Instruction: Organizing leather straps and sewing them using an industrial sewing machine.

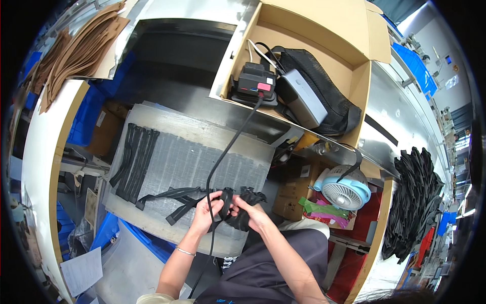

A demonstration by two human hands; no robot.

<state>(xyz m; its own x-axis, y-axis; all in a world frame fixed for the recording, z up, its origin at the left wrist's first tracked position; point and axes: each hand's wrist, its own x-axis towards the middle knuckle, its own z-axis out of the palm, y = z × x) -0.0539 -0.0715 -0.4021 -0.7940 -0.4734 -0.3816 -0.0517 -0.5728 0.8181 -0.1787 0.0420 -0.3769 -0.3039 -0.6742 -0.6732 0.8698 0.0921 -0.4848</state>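
Note:
Close together at the near right part of the grey board (212, 139), my hands meet over black fabric strips. My left hand (207, 212) pinches a looped black strip (227, 198) between thumb and fingers. From the right, my right hand (253, 213) closes around a bunch of gathered black strips (239, 221), its thumb near the loop. Two loose strips (174, 193) trail leftward across the board from the left hand. Farther left, several black strips (134, 162) lie side by side. A black cable (221, 158) crosses in front of the left hand's work, partly covering it.
Beyond the board an open cardboard box (362, 83) holds a black device (256, 79), a grey power bank (302, 99) and a mesh pouch (324, 86). A small blue fan (346, 188) is at right, near a black strip pile (412, 202). Brown sheets (86, 48) lie far left.

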